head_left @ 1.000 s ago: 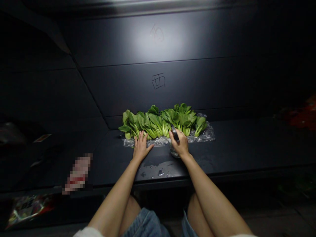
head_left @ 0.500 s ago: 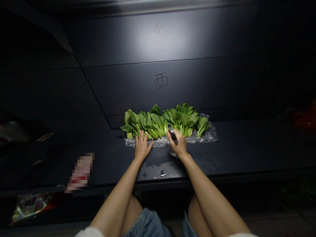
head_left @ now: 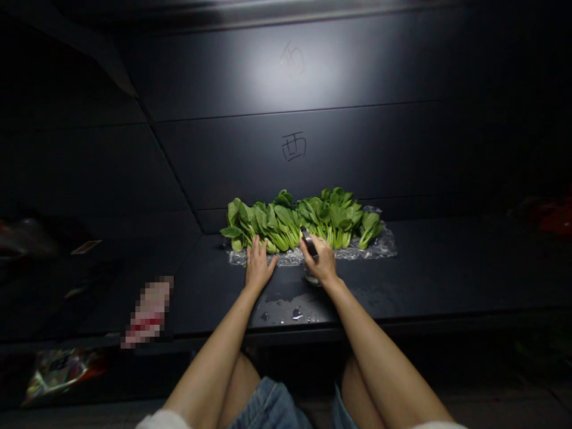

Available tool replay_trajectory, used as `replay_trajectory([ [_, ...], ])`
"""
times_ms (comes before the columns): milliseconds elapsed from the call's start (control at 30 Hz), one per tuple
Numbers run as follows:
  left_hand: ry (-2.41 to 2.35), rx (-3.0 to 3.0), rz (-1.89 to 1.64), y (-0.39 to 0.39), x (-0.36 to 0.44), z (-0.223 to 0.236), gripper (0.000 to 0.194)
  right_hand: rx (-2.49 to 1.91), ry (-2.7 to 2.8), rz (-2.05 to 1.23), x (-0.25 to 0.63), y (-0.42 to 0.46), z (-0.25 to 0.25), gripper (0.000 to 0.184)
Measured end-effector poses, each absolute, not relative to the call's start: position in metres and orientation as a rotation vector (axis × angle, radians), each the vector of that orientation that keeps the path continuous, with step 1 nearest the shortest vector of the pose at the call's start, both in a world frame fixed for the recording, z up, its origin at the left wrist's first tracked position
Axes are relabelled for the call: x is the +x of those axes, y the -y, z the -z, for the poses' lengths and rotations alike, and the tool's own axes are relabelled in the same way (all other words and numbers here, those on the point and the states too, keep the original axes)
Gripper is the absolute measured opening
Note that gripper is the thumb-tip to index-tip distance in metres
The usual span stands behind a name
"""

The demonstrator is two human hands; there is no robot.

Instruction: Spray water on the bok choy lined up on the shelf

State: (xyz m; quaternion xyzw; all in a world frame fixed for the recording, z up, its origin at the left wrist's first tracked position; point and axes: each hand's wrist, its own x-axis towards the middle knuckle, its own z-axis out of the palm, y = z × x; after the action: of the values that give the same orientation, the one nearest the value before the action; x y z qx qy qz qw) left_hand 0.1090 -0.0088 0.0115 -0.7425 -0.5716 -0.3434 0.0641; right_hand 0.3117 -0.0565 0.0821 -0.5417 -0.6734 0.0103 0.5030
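Right hand (head_left: 320, 260) closed around small clear glass bottle (head_left: 311, 276) with dark top, just below the greens. Left hand (head_left: 260, 263) open, fingers spread, resting at edge of crinkled clear plastic sheet (head_left: 357, 252) under a row of leafy green bok choy (head_left: 286, 221), on dark table (head_left: 429, 268).

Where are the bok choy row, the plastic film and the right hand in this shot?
bok choy row (head_left: 286, 221), head view, on a leaf
plastic film (head_left: 379, 245), head view, on its right end
right hand (head_left: 320, 260), head view, on the back of the hand

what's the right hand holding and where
Apparently a clear glass bottle with a dark shiny top, gripped around its middle by the right hand.
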Motion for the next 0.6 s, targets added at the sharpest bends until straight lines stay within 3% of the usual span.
replay_trajectory([
  [600,1.846,-2.124,1.115,0.005,0.063,-0.013,0.055,-1.234,1.631,-0.093,0.295,0.052,-0.080,0.041],
])
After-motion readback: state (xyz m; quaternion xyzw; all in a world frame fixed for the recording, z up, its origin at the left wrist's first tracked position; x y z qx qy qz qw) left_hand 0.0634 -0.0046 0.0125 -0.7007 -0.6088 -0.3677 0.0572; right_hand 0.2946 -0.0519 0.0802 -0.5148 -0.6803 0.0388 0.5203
